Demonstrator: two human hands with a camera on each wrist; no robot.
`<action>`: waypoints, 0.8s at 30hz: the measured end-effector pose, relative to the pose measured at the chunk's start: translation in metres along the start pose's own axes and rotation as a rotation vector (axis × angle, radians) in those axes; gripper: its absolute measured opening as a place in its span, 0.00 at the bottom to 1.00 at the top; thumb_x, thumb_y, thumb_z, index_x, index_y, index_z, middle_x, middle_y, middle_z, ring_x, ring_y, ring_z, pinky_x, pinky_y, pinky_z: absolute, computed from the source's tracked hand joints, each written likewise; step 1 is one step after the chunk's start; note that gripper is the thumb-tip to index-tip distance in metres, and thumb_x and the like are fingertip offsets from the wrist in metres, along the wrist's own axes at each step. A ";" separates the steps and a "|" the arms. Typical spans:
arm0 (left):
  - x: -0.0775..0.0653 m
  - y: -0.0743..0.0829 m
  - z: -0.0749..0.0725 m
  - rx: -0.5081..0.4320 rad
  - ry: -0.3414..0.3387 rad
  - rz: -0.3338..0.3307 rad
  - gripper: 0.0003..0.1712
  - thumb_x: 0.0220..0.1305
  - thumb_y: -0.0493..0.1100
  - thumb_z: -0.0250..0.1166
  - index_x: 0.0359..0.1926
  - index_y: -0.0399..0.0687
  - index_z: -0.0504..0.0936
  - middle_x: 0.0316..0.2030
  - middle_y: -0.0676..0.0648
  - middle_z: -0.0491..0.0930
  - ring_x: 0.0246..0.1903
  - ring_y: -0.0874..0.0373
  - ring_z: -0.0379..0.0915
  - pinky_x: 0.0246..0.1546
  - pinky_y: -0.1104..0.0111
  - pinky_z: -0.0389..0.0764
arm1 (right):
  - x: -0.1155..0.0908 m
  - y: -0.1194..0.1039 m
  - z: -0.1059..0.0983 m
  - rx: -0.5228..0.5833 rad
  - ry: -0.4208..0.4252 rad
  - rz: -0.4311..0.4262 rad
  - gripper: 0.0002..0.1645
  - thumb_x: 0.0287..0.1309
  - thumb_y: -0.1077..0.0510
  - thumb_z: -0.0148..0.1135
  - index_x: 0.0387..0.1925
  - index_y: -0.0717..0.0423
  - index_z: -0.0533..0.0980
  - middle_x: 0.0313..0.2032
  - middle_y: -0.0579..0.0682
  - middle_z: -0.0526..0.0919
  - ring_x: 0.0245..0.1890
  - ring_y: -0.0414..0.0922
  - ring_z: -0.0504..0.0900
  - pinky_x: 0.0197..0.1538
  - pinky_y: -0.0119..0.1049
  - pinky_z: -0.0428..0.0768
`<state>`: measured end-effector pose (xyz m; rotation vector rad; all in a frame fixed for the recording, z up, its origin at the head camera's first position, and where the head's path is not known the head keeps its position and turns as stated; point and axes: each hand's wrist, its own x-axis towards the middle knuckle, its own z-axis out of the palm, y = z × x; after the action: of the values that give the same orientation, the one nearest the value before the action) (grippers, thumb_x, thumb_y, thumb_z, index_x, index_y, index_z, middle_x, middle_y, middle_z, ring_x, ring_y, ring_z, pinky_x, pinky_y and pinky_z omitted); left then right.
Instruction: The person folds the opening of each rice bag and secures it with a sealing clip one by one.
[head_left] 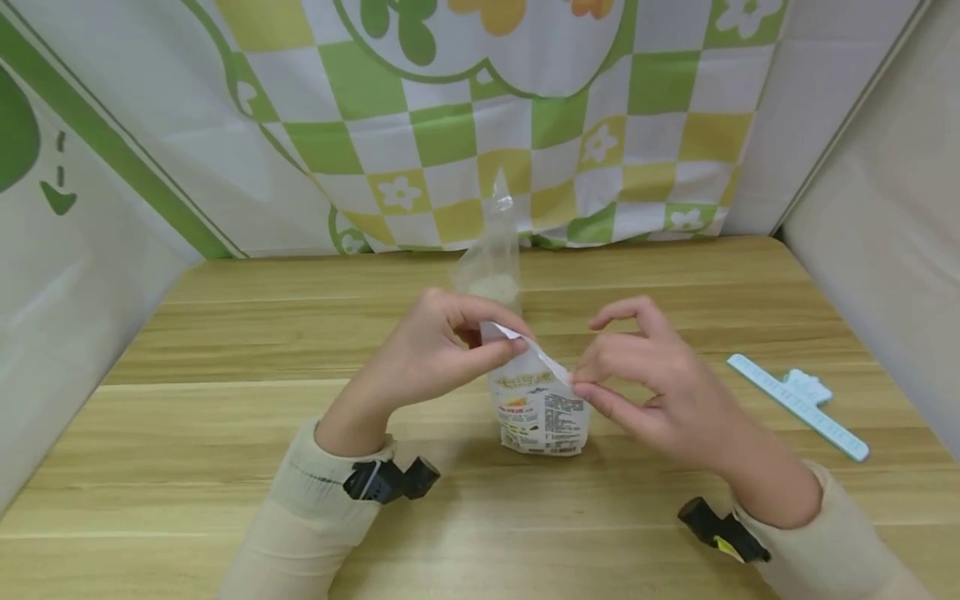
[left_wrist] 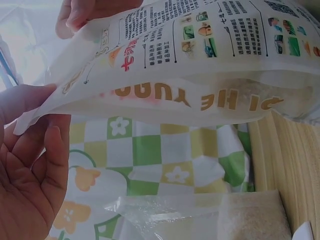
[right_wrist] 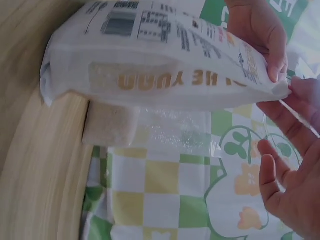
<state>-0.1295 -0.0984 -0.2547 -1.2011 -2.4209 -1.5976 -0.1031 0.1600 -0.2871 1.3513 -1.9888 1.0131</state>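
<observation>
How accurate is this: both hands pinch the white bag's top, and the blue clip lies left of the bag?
One slip: the clip lies right of the bag, as the head view shows. The left hand and right hand do pinch the bag's top.

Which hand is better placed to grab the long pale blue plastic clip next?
Likely the right hand: both pinch the white printed bag, but the right is nearer the clip than the left hand.
</observation>
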 end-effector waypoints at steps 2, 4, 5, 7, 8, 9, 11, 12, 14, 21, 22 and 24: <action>-0.001 0.000 0.000 -0.007 -0.001 0.001 0.04 0.64 0.28 0.70 0.38 0.34 0.91 0.22 0.50 0.82 0.17 0.64 0.66 0.17 0.73 0.65 | -0.001 -0.002 -0.001 0.070 -0.021 0.116 0.13 0.75 0.55 0.64 0.32 0.52 0.84 0.32 0.41 0.88 0.47 0.46 0.79 0.68 0.40 0.68; -0.001 0.000 0.000 -0.009 -0.005 0.008 0.04 0.64 0.28 0.70 0.38 0.34 0.91 0.22 0.51 0.81 0.17 0.64 0.65 0.17 0.73 0.64 | -0.002 -0.005 0.000 0.101 -0.019 0.211 0.09 0.72 0.58 0.67 0.32 0.50 0.84 0.33 0.40 0.87 0.52 0.46 0.77 0.68 0.38 0.68; -0.001 0.000 0.000 -0.008 -0.007 0.014 0.04 0.64 0.28 0.70 0.38 0.34 0.91 0.22 0.51 0.82 0.16 0.64 0.65 0.17 0.73 0.65 | -0.003 -0.006 0.000 0.113 -0.018 0.250 0.08 0.69 0.61 0.69 0.32 0.49 0.84 0.33 0.40 0.87 0.53 0.46 0.76 0.68 0.37 0.68; -0.001 0.000 0.000 -0.003 -0.011 0.022 0.04 0.64 0.28 0.70 0.38 0.33 0.90 0.22 0.50 0.83 0.17 0.65 0.66 0.17 0.73 0.65 | -0.004 -0.008 0.000 0.131 -0.015 0.323 0.11 0.62 0.68 0.72 0.33 0.48 0.85 0.34 0.39 0.87 0.52 0.44 0.76 0.62 0.36 0.71; -0.001 0.000 0.000 0.002 -0.012 0.027 0.04 0.64 0.28 0.70 0.38 0.34 0.90 0.23 0.50 0.83 0.17 0.65 0.66 0.17 0.72 0.66 | -0.004 -0.009 0.000 0.133 -0.011 0.350 0.11 0.63 0.67 0.72 0.33 0.47 0.85 0.35 0.39 0.87 0.52 0.43 0.75 0.58 0.36 0.73; -0.001 0.000 0.000 0.005 -0.013 0.032 0.04 0.64 0.28 0.70 0.38 0.34 0.90 0.23 0.50 0.83 0.17 0.65 0.66 0.18 0.72 0.66 | -0.004 -0.010 0.000 0.134 -0.009 0.379 0.10 0.64 0.66 0.71 0.34 0.46 0.85 0.36 0.39 0.87 0.50 0.42 0.75 0.53 0.35 0.74; -0.001 0.000 0.000 0.008 -0.015 0.039 0.04 0.64 0.28 0.70 0.38 0.34 0.90 0.25 0.49 0.84 0.18 0.65 0.68 0.18 0.72 0.67 | -0.004 -0.012 0.000 0.136 -0.026 0.457 0.12 0.63 0.67 0.72 0.34 0.45 0.85 0.37 0.40 0.87 0.47 0.41 0.76 0.46 0.36 0.75; -0.001 0.000 0.000 0.007 -0.015 0.043 0.04 0.64 0.28 0.70 0.39 0.34 0.90 0.25 0.49 0.84 0.18 0.65 0.68 0.18 0.72 0.67 | -0.004 -0.013 -0.001 0.138 -0.038 0.497 0.11 0.64 0.66 0.72 0.35 0.45 0.85 0.38 0.40 0.87 0.46 0.40 0.76 0.43 0.35 0.75; 0.000 -0.002 -0.001 -0.001 -0.018 0.057 0.04 0.65 0.28 0.69 0.39 0.36 0.90 0.27 0.48 0.85 0.17 0.64 0.66 0.18 0.72 0.66 | -0.004 -0.014 -0.001 0.158 -0.067 0.560 0.08 0.66 0.65 0.70 0.39 0.47 0.85 0.40 0.41 0.86 0.45 0.39 0.77 0.40 0.36 0.76; 0.001 -0.004 -0.001 -0.029 -0.022 0.082 0.06 0.66 0.26 0.69 0.40 0.35 0.90 0.29 0.46 0.87 0.17 0.63 0.64 0.18 0.71 0.64 | -0.003 -0.013 0.000 0.199 -0.149 0.649 0.11 0.70 0.64 0.67 0.51 0.54 0.87 0.44 0.44 0.87 0.45 0.39 0.78 0.38 0.35 0.76; 0.001 -0.004 -0.001 -0.034 -0.021 0.081 0.06 0.65 0.26 0.69 0.40 0.35 0.90 0.29 0.46 0.87 0.17 0.64 0.64 0.18 0.71 0.64 | -0.003 -0.013 0.001 0.190 -0.150 0.648 0.11 0.70 0.64 0.67 0.50 0.53 0.88 0.44 0.44 0.88 0.45 0.39 0.77 0.38 0.35 0.75; 0.001 -0.004 0.000 -0.049 -0.020 0.077 0.06 0.65 0.25 0.69 0.40 0.34 0.90 0.30 0.45 0.87 0.17 0.64 0.64 0.18 0.72 0.64 | -0.002 -0.014 0.001 0.173 -0.148 0.642 0.10 0.69 0.64 0.68 0.47 0.52 0.88 0.43 0.43 0.88 0.44 0.39 0.76 0.37 0.35 0.75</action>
<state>-0.1328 -0.0982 -0.2575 -1.3078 -2.3289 -1.6405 -0.0893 0.1569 -0.2853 0.8886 -2.5760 1.4209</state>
